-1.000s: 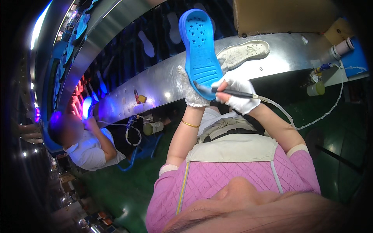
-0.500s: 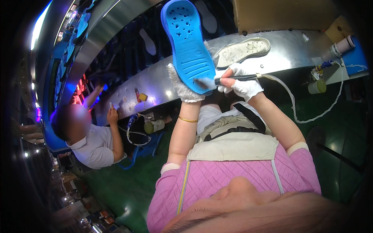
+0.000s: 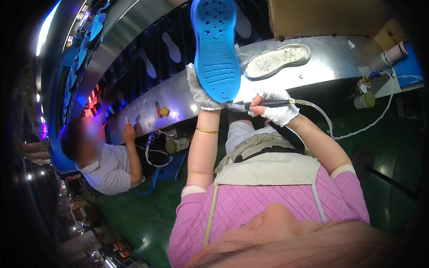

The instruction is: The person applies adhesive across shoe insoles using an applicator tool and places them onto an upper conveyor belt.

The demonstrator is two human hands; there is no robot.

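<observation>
Blue clog [image 3: 215,47]: moulded foam, smooth and matte, its sole turned to the camera, with small round holes across the forepart and fine ridges near the heel. Held up above the near edge of the workbench [image 3: 321,58], long axis almost upright, heel down, toe toward the top of the view.
Left hand [image 3: 201,89]: in a fuzzy white cloth glove, clasped around the clog's heel from the left.
Right hand [image 3: 275,105]: in a white glove, fingers pinched on a slim dark pen-like tool [image 3: 257,104] lying nearly level, its tip at the clog's heel; a pale hose trails off its rear.
Workbench: curved, shiny sheet metal.
Insole [image 3: 277,60]: off-white, flat, speckled, lying on the bench behind the right hand.
Co-worker [image 3: 105,156]: white shirt, seated at the bench's left end.
</observation>
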